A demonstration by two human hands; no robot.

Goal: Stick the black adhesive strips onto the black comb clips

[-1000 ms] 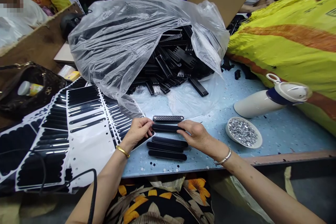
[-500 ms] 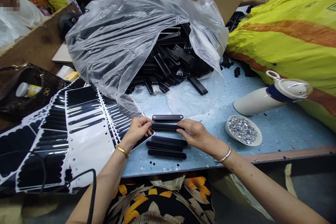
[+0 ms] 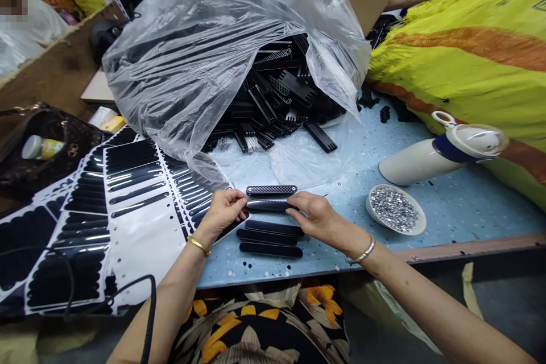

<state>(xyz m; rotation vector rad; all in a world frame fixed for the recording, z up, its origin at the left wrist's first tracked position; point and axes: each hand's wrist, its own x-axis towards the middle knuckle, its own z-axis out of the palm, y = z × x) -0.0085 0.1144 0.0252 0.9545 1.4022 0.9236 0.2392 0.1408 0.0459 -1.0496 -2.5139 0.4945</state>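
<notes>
Both hands pinch a black round-ended strip [image 3: 268,205] by its two ends, low over the table. My left hand [image 3: 227,209] is closed on its left end, fingertips together. On the other end, my right hand [image 3: 315,217] closes with thumb and forefinger. The strip's top looks glossy; whether it lies on another piece cannot be made out. Just beyond it sits a black bar with a patterned face [image 3: 272,189]. Nearer me lie three plain black bars [image 3: 269,237], roughly parallel. Sheets of black glossy strips [image 3: 139,205] spread beside my left forearm.
A large clear plastic bag [image 3: 179,74] spills black slotted pieces [image 3: 294,88] at the back. Right of my hands stand a bowl of small shiny bits [image 3: 420,226] and a tilted white bottle [image 3: 416,162]. A yellow sack [image 3: 473,34] bulges behind; a dark handbag [image 3: 77,136] sits left.
The strip between my hands shows a brighter shine on top than before. My hands keep almost the same place, and the view has shifted very slightly.
</notes>
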